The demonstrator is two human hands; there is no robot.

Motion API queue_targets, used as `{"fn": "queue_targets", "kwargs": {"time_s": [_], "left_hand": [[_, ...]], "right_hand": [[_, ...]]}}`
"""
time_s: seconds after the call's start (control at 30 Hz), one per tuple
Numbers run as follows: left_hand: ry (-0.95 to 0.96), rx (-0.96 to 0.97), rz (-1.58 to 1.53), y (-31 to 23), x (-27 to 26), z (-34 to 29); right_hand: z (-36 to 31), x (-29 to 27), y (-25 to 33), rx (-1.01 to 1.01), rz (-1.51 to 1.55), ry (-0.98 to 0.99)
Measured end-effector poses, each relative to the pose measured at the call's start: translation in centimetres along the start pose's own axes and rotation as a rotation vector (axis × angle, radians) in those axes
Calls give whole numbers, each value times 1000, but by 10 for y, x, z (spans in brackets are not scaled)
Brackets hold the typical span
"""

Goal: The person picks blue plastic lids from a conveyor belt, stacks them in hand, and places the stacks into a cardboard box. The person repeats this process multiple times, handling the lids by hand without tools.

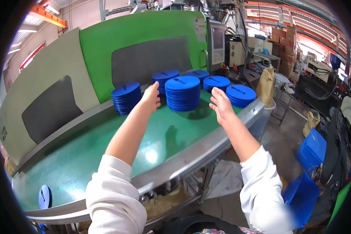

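Two white fabric sleeves (115, 197) are seen nearest, ending partway along bare forearms. By the near edge, well to the left, a flat round blue disc with dark markings (45, 196) is laid on a smooth green conveyor belt (82, 158) edged in grey metal. Farther up the belt, the right hand (221, 104) and the left hand (150, 97) are held well apart, fingers extended and closed on nothing. Between them a tall stack of round blue discs (182, 95) is stood upright, a gap being left on either side. Five other blue disc stacks (241, 96) are set around and behind it. Beyond, the belt is backed by a large green-and-beige machine (144, 33) with dark panels.
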State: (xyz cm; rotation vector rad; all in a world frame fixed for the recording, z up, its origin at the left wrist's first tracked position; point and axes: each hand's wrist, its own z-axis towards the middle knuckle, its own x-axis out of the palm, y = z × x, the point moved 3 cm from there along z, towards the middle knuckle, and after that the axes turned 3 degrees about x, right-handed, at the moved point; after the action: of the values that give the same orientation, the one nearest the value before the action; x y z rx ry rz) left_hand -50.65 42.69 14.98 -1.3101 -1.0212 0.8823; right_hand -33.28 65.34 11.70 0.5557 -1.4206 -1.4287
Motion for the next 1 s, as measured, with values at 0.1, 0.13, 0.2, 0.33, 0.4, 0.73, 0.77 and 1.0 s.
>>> {"fn": "queue_targets", "kwargs": {"time_s": [0.1, 0.13, 0.2, 0.33, 0.4, 0.73, 0.77, 1.0], "left_hand": [[-74, -144, -9, 31, -2, 62], [-47, -183, -28, 37, 15, 69], [-110, -203, -98, 54, 10, 84], [-89, -308, -138, 51, 35, 82], [58, -296, -209, 45, 45, 79], [132, 297, -452, -41, 114, 21], [192, 383, -444, -53, 125, 5], [354, 549, 3, -80, 186, -154]], "right_hand": [[91, -10, -15, 335, -75, 34], [119, -21, -25, 385, -133, 8], [137, 1, -35, 498, -137, 49], [152, 20, -57, 535, -55, 164], [148, 28, -51, 506, -47, 171], [104, 15, 12, -151, 383, -77], [84, 12, 27, -238, 444, -63], [-87, -63, 77, -446, 658, -394]]}}
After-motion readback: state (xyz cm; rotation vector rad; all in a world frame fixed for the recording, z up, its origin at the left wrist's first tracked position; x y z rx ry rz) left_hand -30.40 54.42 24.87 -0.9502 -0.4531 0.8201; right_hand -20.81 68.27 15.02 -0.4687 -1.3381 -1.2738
